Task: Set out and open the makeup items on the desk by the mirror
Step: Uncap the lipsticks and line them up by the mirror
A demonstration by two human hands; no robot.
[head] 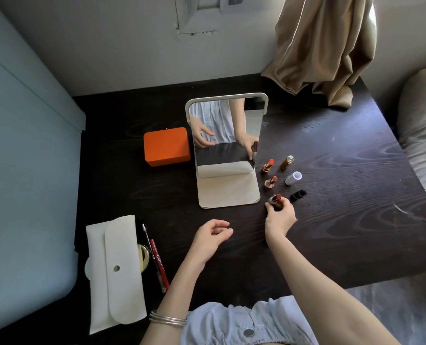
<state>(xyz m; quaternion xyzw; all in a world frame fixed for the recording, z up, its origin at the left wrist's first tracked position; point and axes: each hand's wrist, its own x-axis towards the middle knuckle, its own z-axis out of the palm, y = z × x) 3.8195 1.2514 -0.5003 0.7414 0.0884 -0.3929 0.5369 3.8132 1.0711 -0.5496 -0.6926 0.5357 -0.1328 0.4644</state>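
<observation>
Head view, single frame.

Surface: dark brown wood-grain desk (343, 220) filling the middle of the frame, its far edge against a pale wall (107, 46) along the top.

Room: pale blue panel (20, 170) down the left side; bunched beige curtain (326, 46) at upper right, its hem resting on the desk corner; grey-green cushion and bedding (420, 125) at the right edge.

Centre: white-framed standing mirror (225, 135), tilted back on a cream base, reflecting both hands. Just left of it, a closed orange rectangular box (166, 146).

Right of the mirror, three uncapped lipsticks stand upright in a column: orange bullet in a gold tube (267, 166); coral bullet in a gold tube (270, 182); dark red bullet in a pale tube (275, 200). Beside them in a second column: gold cap (287, 162), white cap (293, 178), black cap (298, 195), each set apart from its lipstick.

Lower left: white fabric pouch with a snap flap (116, 270); a round gold compact (144, 257) part hidden under its edge; a slim black pencil (149, 242) and a red pencil (159, 265) just beside it.

Right hand (280, 216): fingers curled round the base of the dark red lipstick, holding it on the desk.

Left hand (210, 236): above the desk at lower centre, fingers loosely curled, holding nothing; silver bangles (168, 319) on that forearm.
</observation>
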